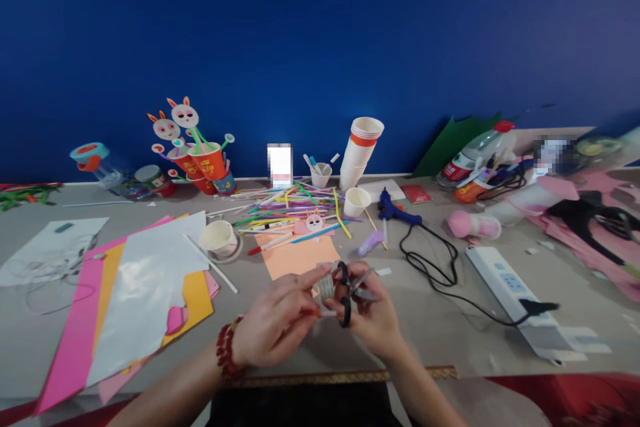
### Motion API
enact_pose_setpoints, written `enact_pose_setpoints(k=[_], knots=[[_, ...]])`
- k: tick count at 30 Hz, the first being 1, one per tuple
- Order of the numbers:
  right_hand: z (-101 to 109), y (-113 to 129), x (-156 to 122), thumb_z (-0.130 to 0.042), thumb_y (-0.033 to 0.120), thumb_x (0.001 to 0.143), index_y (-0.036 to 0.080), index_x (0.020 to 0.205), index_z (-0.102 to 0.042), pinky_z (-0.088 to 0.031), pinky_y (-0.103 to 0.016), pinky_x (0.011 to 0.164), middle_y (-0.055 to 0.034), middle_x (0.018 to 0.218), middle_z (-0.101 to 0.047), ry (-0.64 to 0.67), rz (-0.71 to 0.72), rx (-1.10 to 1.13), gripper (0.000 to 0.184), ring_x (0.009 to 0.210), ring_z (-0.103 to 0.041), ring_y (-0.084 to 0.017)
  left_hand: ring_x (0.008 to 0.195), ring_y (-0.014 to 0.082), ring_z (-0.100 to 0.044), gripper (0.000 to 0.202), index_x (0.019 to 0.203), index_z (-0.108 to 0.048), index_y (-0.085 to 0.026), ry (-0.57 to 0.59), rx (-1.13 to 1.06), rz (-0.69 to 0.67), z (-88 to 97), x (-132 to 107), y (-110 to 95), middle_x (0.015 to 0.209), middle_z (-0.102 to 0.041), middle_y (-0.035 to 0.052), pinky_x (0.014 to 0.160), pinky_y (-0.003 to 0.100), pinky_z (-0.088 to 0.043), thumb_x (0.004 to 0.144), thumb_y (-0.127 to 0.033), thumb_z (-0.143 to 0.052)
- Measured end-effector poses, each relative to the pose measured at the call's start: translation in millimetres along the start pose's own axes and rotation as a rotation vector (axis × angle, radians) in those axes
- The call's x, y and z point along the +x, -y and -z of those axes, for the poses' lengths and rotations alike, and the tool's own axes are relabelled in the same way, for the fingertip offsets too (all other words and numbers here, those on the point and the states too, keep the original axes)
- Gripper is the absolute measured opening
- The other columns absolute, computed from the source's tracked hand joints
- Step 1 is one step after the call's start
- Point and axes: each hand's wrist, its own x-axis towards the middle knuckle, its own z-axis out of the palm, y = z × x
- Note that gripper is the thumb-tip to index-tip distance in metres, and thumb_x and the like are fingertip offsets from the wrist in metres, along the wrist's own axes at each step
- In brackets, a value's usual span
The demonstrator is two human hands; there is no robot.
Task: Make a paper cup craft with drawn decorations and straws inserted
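Observation:
My left hand (275, 323), with a red bead bracelet at the wrist, is closed on a small greenish-grey roll (326, 285) that looks like tape. Its index finger lies along the roll's top, and a pale pinkish tip (327, 313) shows by its lower fingers. Close beside it, my right hand (377, 320) is closed around scissors (361, 288). Their black handles point towards the roll and the blades lie back across the palm. Behind both hands lies a sheet of orange paper (295, 257).
Straws (265, 213) and markers lie behind the paper. At left are coloured sheets (70, 320) and a paper cup (219, 240). A blue glue gun (395, 210) with a looping black cord and a white power strip (510, 287) are at right. Stacked cups (357, 157) stand behind.

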Motion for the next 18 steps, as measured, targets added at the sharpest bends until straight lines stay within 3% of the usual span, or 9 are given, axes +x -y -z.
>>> enact_pose_setpoints(k=[4,8,11,15,18], knots=[[3,4,1,-0.082,0.025,0.066,0.022,0.090,-0.054,-0.043,-0.020,0.053,0.0032,0.075,-0.053,0.010,-0.079,-0.002,0.037,0.058,-0.048,-0.010,0.094,0.0243,-0.063,0.016,0.095,-0.056,-0.020,0.076,0.220,-0.154,3.6,6,3,0.141,-0.051,0.0181,0.083,0.040,-0.049,0.086,-0.009,-0.050],[5,5,2,-0.083,0.026,0.064,0.022,0.088,-0.054,-0.042,-0.020,0.054,0.0053,0.069,-0.051,0.029,-0.116,0.026,0.038,0.058,-0.047,-0.009,0.098,0.0240,-0.065,0.015,0.097,-0.056,-0.019,0.157,0.202,-0.181,8.8,7,5,0.146,-0.045,0.0199,0.086,0.039,-0.050,0.088,-0.011,-0.047],[6,5,2,-0.083,0.027,0.064,0.022,0.087,-0.052,-0.040,-0.019,0.051,0.0063,0.067,-0.049,0.034,-0.143,0.065,0.039,0.055,-0.046,-0.009,0.094,0.0244,-0.066,0.017,0.098,-0.059,-0.019,0.174,0.201,-0.205,10.4,8,9,0.142,-0.050,0.0192,0.084,0.040,-0.051,0.087,-0.011,-0.049],[6,7,1,-0.081,0.029,0.066,0.022,0.088,-0.052,-0.039,-0.020,0.049,0.0056,0.068,-0.050,0.056,-0.159,0.107,0.037,0.054,-0.045,-0.008,0.094,0.0256,-0.067,0.039,0.122,-0.054,-0.019,0.135,0.182,-0.242,8.1,1,21,0.131,-0.061,0.0187,0.083,0.041,-0.052,0.085,-0.007,-0.053],[7,6,1,-0.081,0.029,0.066,0.022,0.088,-0.053,-0.040,-0.021,0.049,0.0046,0.070,-0.053,0.045,-0.163,0.110,0.036,0.053,-0.047,-0.009,0.092,0.0227,-0.069,0.044,0.126,-0.053,-0.022,-0.044,0.154,-0.244,5.5,-10,26,0.128,-0.063,0.0161,0.081,0.035,-0.053,0.084,-0.007,-0.056]])
